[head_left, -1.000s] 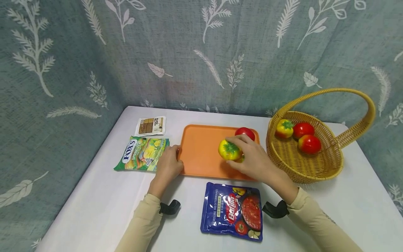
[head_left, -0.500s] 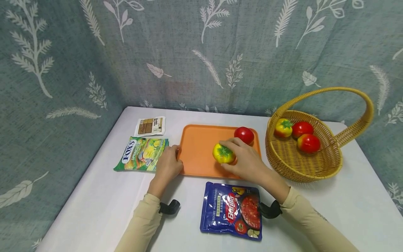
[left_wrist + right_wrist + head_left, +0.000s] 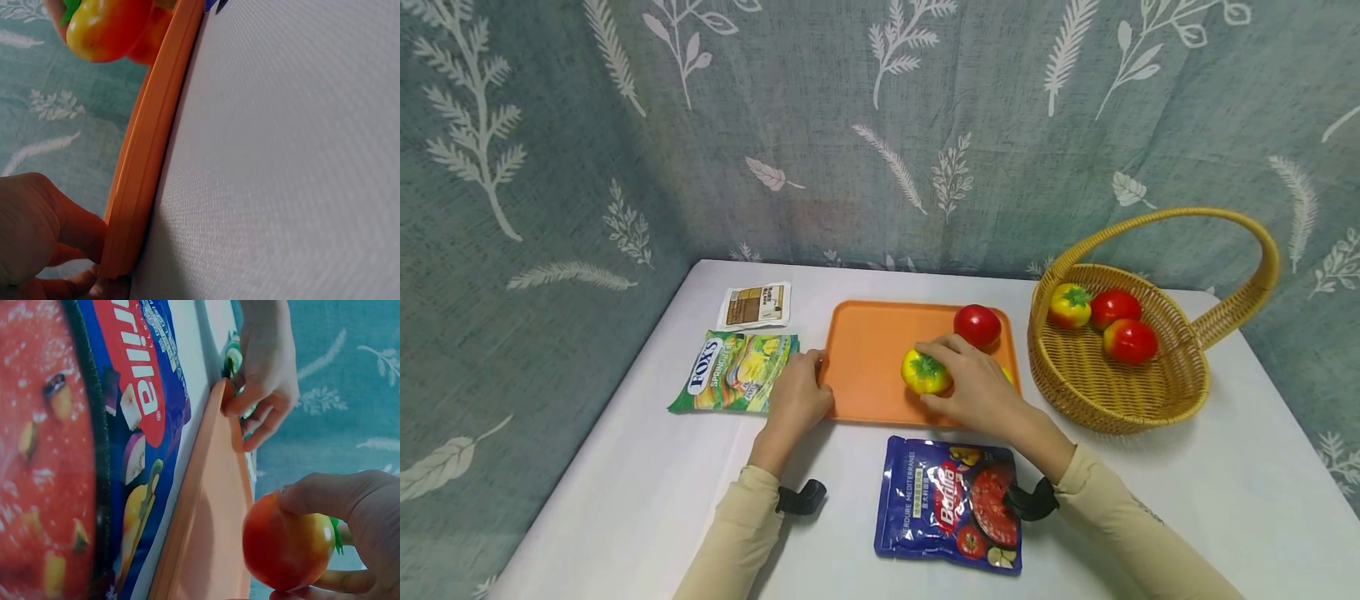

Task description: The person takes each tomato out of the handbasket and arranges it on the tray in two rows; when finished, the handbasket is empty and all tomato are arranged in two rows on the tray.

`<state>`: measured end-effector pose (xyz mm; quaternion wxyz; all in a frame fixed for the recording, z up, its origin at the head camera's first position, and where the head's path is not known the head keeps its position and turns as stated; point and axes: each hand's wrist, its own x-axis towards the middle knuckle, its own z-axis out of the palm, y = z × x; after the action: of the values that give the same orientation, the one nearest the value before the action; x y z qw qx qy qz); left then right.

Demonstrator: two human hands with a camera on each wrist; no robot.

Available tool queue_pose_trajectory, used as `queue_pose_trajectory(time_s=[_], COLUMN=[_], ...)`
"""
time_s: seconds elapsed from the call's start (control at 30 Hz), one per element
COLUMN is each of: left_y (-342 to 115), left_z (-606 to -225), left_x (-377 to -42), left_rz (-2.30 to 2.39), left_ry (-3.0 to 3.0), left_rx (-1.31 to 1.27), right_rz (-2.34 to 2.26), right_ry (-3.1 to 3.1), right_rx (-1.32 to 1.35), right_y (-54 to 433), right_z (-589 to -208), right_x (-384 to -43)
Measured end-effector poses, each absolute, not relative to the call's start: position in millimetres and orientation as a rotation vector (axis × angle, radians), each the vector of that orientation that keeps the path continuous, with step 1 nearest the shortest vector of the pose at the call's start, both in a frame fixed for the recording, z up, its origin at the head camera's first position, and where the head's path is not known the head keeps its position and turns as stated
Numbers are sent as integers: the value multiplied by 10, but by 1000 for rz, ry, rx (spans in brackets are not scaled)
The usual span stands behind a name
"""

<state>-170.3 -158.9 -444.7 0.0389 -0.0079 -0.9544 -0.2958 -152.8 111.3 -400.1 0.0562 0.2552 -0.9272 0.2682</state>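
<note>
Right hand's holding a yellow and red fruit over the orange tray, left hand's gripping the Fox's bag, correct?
Not quite: the left hand grips the orange tray, not the Fox's bag, as the left wrist view shows. The right hand does hold that fruit over the tray.

Green Fox's candy bag, left of head frame: "FOX'S", then "SPRING…", end unclear. Blue Barilla sauce pouch, lower middle: "Barilla", "VERDURE MEDITERRANEE", small Chinese characters; in right wrist view, "rilla" with ®. White-brown sachet, upper left: print too small for reading.
</note>
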Motion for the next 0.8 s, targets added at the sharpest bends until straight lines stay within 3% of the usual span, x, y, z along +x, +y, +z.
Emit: queue_pose_trajectory(time_s=[0.8], left_y=[-1606], left_z=[-4460], left_x=[-1698], left_rz=[-927], left_ry=[-2918], left_rx=[-21], right_rz=[745], right_ry=[-2898], right_rx=[817], right_y=[979], right_z=[-4166], right_x=[-1554])
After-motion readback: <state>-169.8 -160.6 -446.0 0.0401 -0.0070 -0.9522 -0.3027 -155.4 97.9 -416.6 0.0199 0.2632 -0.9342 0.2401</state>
